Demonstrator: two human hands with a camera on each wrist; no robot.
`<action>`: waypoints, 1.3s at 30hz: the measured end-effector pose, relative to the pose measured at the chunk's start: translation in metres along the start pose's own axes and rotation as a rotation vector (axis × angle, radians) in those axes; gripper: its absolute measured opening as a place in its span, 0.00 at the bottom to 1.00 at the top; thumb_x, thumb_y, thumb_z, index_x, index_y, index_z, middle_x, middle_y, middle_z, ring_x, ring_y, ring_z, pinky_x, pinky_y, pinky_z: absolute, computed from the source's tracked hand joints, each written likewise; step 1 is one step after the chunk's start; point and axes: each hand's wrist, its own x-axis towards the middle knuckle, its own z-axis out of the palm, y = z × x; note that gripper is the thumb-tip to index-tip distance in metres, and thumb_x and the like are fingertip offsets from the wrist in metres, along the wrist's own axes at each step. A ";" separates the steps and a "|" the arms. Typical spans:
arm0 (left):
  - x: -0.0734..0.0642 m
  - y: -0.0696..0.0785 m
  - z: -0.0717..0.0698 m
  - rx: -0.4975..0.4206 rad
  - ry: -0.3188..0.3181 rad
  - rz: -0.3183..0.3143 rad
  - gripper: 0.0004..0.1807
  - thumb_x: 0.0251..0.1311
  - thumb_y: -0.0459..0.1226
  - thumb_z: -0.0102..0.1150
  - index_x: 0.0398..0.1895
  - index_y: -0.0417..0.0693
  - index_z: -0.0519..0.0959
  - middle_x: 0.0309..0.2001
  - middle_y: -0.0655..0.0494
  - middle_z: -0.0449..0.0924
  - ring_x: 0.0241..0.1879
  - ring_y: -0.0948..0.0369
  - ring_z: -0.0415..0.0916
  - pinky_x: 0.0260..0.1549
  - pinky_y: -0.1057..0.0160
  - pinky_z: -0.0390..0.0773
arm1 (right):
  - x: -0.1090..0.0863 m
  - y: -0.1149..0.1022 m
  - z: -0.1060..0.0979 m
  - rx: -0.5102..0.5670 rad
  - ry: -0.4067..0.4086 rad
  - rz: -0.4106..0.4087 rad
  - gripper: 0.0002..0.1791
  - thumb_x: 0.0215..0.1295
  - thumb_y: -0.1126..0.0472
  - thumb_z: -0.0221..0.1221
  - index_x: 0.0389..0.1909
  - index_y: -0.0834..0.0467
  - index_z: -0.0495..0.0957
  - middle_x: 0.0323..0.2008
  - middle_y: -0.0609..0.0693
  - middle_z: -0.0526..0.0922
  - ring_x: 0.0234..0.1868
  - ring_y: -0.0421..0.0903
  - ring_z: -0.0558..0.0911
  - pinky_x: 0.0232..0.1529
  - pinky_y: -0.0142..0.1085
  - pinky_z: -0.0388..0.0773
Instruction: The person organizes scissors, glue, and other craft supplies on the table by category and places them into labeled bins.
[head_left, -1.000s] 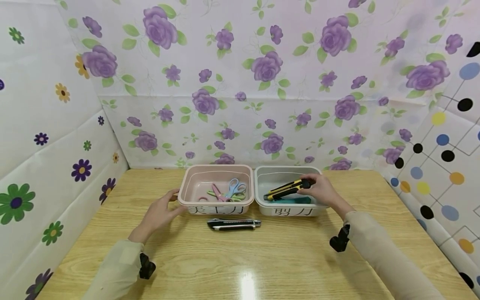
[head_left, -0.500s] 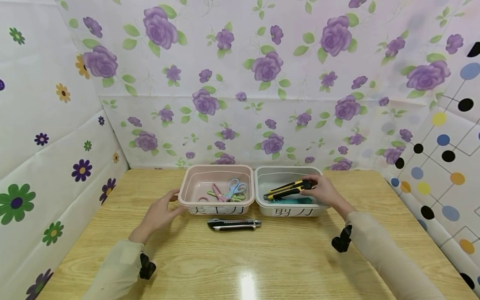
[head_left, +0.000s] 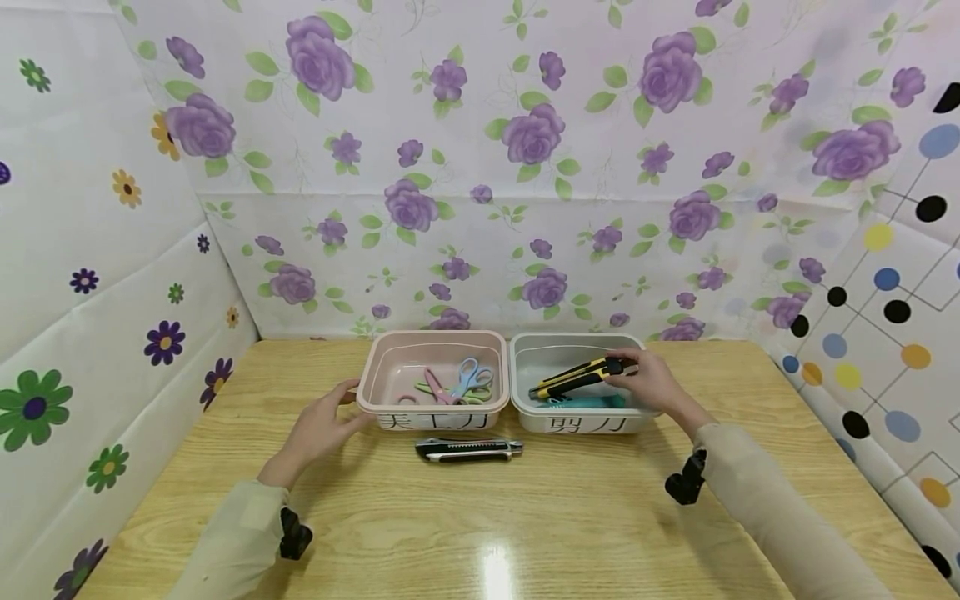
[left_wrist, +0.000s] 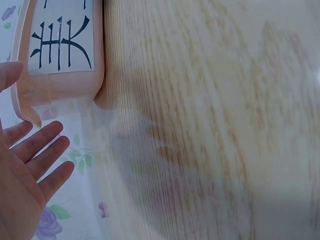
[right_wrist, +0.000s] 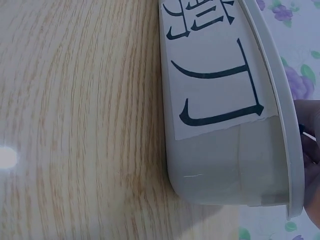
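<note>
My right hand (head_left: 652,383) pinches the end of a yellow-and-black utility knife (head_left: 576,379), which lies slanted inside the grey basket (head_left: 637,423). A second yellow strip beside it suggests another such knife. Below them is a teal object (head_left: 588,402), its kind partly hidden. At the left end of the pink basket (head_left: 367,371) is my left hand (head_left: 318,429), with fingers spread and loosely straight at the rim (left_wrist: 20,107). Scissors with blue (head_left: 471,375), pink and green parts lie in that basket. A black-and-silver utility knife (head_left: 467,450) rests on the table in front.
Both baskets stand side by side near the back of the wooden table (head_left: 480,517). Paper labels with black characters are on their front walls, such as the label (right_wrist: 215,90) on the grey one. Flower-patterned cloth (head_left: 480,250) hangs behind.
My right hand has shifted slightly to the right, and the yellow-and-black knife has moved a little with it. The left hand stays at the pink basket.
</note>
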 end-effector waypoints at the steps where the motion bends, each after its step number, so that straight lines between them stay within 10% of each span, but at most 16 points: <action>1: 0.000 0.000 0.000 0.000 0.000 -0.001 0.37 0.55 0.54 0.56 0.63 0.44 0.62 0.49 0.43 0.76 0.52 0.43 0.70 0.46 0.40 0.69 | 0.000 0.000 -0.001 0.001 0.007 -0.006 0.26 0.56 0.65 0.61 0.55 0.69 0.69 0.46 0.65 0.76 0.45 0.58 0.76 0.40 0.44 0.77; 39: 0.000 -0.001 0.002 0.000 0.004 0.004 0.37 0.55 0.55 0.56 0.63 0.45 0.62 0.49 0.43 0.76 0.52 0.43 0.70 0.46 0.40 0.69 | -0.015 -0.033 -0.015 0.153 0.035 -0.130 0.24 0.53 0.58 0.65 0.50 0.63 0.74 0.46 0.58 0.78 0.45 0.55 0.77 0.42 0.32 0.77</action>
